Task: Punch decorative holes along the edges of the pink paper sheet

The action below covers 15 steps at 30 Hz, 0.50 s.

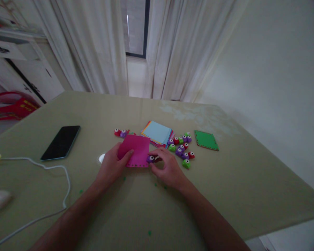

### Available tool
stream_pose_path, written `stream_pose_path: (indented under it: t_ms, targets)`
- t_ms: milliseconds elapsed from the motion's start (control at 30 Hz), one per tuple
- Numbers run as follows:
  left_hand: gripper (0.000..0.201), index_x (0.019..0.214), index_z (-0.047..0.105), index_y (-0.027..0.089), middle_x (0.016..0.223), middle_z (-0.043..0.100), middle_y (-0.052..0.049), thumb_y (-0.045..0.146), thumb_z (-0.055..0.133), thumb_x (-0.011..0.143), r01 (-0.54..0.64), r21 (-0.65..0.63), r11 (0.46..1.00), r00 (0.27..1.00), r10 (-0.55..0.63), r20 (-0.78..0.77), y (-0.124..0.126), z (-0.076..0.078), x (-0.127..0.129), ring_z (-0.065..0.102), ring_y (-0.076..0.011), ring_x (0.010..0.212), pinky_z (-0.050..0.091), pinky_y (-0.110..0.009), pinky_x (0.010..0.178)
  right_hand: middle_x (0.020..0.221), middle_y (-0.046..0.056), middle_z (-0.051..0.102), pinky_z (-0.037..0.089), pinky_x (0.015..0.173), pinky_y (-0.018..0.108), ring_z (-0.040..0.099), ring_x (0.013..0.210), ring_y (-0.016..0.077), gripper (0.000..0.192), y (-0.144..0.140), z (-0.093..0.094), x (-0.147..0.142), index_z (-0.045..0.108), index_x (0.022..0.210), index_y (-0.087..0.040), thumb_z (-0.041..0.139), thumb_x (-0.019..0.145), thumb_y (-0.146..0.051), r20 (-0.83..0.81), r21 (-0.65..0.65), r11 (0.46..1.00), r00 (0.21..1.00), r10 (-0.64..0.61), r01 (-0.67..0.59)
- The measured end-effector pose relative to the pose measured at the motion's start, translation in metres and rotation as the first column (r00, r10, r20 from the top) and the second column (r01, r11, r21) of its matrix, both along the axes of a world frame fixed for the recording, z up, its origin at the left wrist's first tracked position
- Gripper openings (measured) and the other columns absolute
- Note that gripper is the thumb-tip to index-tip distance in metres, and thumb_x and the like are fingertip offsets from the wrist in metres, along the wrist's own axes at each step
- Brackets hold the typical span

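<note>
Over the middle of the worktop (238,184), a left hand (112,159) pinches a pink card (137,148) as the right hand's (170,168) fingers grip a purple eyed piece (150,159) at its right edge. A slack pinch could let the card skew; a rightward swing could scatter the eyed cluster (179,152) beside the knuckles. Paper stack (157,131) crowds the far side; open room lies nearer and far right.

Obstacle beside right hand (169,168): eyed figures (180,152)

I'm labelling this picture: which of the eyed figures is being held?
The purple figure in the right hand, at the edge of the pink card; the other visible figures are not held.
</note>
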<state>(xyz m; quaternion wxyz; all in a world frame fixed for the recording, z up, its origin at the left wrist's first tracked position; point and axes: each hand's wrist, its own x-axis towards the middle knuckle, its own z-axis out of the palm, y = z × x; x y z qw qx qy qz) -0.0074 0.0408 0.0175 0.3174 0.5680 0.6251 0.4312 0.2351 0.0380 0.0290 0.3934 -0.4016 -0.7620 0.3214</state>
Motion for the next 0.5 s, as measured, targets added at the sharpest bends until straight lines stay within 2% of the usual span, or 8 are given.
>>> stream_pose_path:
  t_ms: [200, 267, 300, 367, 433, 467, 500]
  targets:
    - [0.046, 0.114, 0.068, 0.018, 0.097, 0.08, -0.01, 0.059, 0.063, 0.094, 0.037, -0.012, 0.999, 0.989, -0.038, -0.145, -0.002, -0.001, 0.004, 0.076, -0.0314, 0.082, 0.056, -0.04, 0.073, 0.113, 0.008, 0.076, 0.062, 0.088, 0.033, 0.073, 0.099, 0.0194, 0.037, -0.001, 0.001, 0.001, 0.074, 0.12, -0.019, 0.07, 0.085, -0.006, 0.044, -0.039, 0.995, 0.995, 0.094, -0.093]
    - [0.045, 0.12, 0.066, 0.018, 0.098, 0.08, -0.011, 0.056, 0.059, 0.097, 0.06, -0.035, 0.998, 0.973, -0.066, -0.222, -0.004, -0.004, 0.007, 0.076, -0.0326, 0.084, 0.057, -0.042, 0.074, 0.113, 0.008, 0.076, 0.061, 0.089, 0.034, 0.073, 0.098, 0.0201, 0.034, -0.001, 0.0, 0.002, 0.075, 0.119, -0.018, 0.071, 0.086, -0.007, 0.09, -0.063, 0.993, 0.99, 0.11, -0.105]
    - [0.049, 0.128, 0.063, 0.016, 0.105, 0.08, -0.013, 0.054, 0.058, 0.098, 0.077, -0.019, 0.997, 0.96, -0.079, -0.27, -0.006, -0.005, 0.009, 0.077, -0.0341, 0.091, 0.058, -0.043, 0.078, 0.112, 0.008, 0.076, 0.061, 0.09, 0.035, 0.073, 0.098, 0.0207, 0.033, -0.001, -0.001, 0.002, 0.075, 0.118, -0.019, 0.072, 0.087, -0.008, 0.113, -0.072, 0.992, 0.987, 0.116, -0.108]
    - [0.064, 0.151, 0.05, 0.014, 0.134, 0.073, -0.02, 0.051, 0.058, 0.099, 0.112, 0.076, 0.991, 0.915, -0.073, -0.398, -0.008, -0.007, 0.011, 0.072, -0.0388, 0.117, 0.057, -0.05, 0.095, 0.111, 0.009, 0.077, 0.06, 0.092, 0.036, 0.073, 0.099, 0.022, 0.031, 0.0, -0.001, 0.003, 0.075, 0.117, -0.019, 0.073, 0.088, -0.009, 0.151, -0.084, 0.99, 0.981, 0.121, -0.109]
    - [0.08, 0.166, 0.033, 0.016, 0.162, 0.053, -0.022, 0.05, 0.061, 0.099, 0.14, 0.194, 0.971, 0.854, -0.019, -0.52, -0.01, -0.008, 0.01, 0.055, -0.0425, 0.143, 0.047, -0.058, 0.112, 0.111, 0.009, 0.078, 0.059, 0.092, 0.037, 0.073, 0.1, 0.0226, 0.031, 0.001, 0.0, 0.005, 0.076, 0.116, -0.019, 0.074, 0.087, -0.009, 0.163, -0.089, 0.99, 0.979, 0.119, -0.106]
    - [0.083, 0.168, 0.03, 0.018, 0.169, 0.045, -0.021, 0.051, 0.062, 0.099, 0.164, 0.225, 0.96, 0.826, -0.009, -0.564, -0.01, -0.008, 0.007, 0.048, -0.0429, 0.15, 0.042, -0.06, 0.116, 0.111, 0.008, 0.078, 0.059, 0.092, 0.036, 0.074, 0.1, 0.0224, 0.03, 0.001, 0.001, 0.005, 0.076, 0.116, -0.019, 0.074, 0.088, -0.009, 0.159, -0.093, 0.99, 0.98, 0.116, -0.102]
    - [0.08, 0.168, 0.034, 0.021, 0.17, 0.043, -0.019, 0.051, 0.062, 0.1, 0.195, 0.229, 0.954, 0.803, -0.022, -0.595, -0.01, -0.009, 0.004, 0.045, -0.0423, 0.152, 0.04, -0.061, 0.119, 0.111, 0.008, 0.078, 0.059, 0.091, 0.035, 0.074, 0.099, 0.022, 0.029, 0.001, 0.001, 0.006, 0.076, 0.116, -0.02, 0.074, 0.088, -0.01, 0.155, -0.1, 0.99, 0.981, 0.115, -0.101]
